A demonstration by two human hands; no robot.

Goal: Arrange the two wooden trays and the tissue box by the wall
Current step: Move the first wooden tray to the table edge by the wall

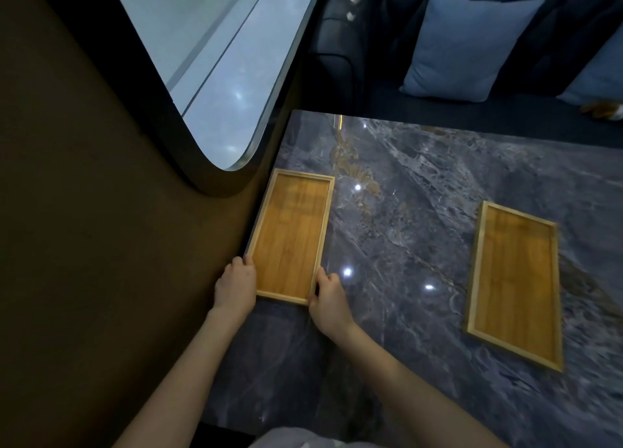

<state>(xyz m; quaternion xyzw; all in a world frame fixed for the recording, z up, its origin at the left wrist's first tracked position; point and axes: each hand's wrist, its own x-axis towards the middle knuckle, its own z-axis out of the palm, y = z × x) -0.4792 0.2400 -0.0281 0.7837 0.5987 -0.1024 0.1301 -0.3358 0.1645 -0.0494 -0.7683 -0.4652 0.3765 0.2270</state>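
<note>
A shallow wooden tray (291, 231) lies lengthwise on the grey marble table (411, 211), its long left side against the brown wall (101, 211). My left hand (236, 284) grips the tray's near left corner. My right hand (328, 299) grips its near right corner. A second wooden tray (515, 282) of the same kind lies empty toward the table's right side, apart from both hands. No tissue box is in view.
A dark-framed window (209, 53) with a rounded lower corner sits in the wall above the first tray. A dark sofa (387, 59) with light blue cushions (468, 42) stands beyond the table's far edge.
</note>
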